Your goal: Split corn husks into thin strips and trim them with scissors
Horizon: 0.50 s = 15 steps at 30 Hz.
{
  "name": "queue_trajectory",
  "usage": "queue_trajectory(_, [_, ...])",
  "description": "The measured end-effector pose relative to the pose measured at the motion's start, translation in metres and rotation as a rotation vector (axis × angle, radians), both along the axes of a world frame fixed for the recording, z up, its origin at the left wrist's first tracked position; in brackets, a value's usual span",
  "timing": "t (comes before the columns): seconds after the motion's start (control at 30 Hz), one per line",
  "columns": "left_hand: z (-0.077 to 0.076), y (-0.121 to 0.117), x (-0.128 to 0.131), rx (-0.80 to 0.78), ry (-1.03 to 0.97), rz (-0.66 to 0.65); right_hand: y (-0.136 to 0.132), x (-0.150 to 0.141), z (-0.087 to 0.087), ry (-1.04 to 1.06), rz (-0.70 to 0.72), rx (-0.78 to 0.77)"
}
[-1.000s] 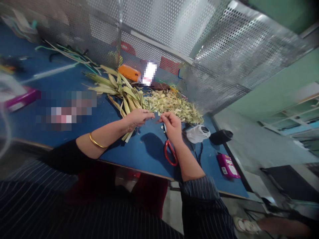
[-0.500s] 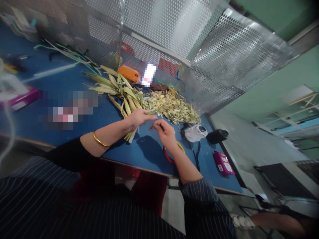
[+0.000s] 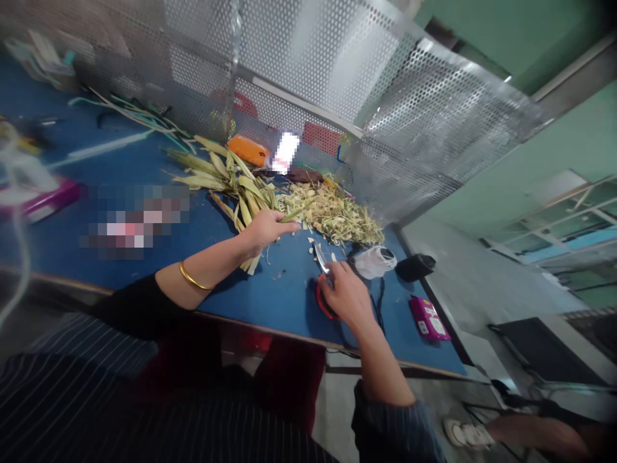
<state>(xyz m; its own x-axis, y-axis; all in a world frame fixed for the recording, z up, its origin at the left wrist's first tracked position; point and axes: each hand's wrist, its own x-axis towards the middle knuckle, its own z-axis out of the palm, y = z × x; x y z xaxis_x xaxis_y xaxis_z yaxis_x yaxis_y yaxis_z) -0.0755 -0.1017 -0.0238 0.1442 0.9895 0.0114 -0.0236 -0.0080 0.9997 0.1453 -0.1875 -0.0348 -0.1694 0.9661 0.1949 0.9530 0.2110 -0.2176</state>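
My left hand is closed on a narrow strip of pale green corn husk, its end poking out past the thumb. Long dried corn husks lie in a bundle behind and under this hand. My right hand is lower and to the right, its fingers curled over the handles of a pair of scissors on the blue table. The silver blades point away from me, while the red handle is partly covered by the hand. Small pale scraps lie around the blade tips.
Behind the hands is a heap of shredded husk. A white spool, a black spool and a purple packet stand at the right. An orange pouch and a lit phone sit by the perforated metal screen.
My right hand has left the fingertips of my left hand, moving down and right onto the scissors. My left hand stays nearly in place with the husk strip. The view shifts slightly.
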Motion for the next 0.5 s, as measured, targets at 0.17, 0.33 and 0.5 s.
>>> queue_trajectory(0.17, [0.001,0.001,-0.001,0.082,-0.005,0.041,-0.017,0.024,-0.005,-0.269,-0.072,-0.109])
queue_trajectory(0.33, [0.000,0.002,-0.003,0.149,0.062,0.071,-0.007,0.014,-0.006,-0.352,-0.153,-0.176])
queue_trajectory(0.5, [0.000,0.004,-0.003,0.182,0.091,0.112,0.005,0.022,-0.011,0.044,-0.193,-0.279])
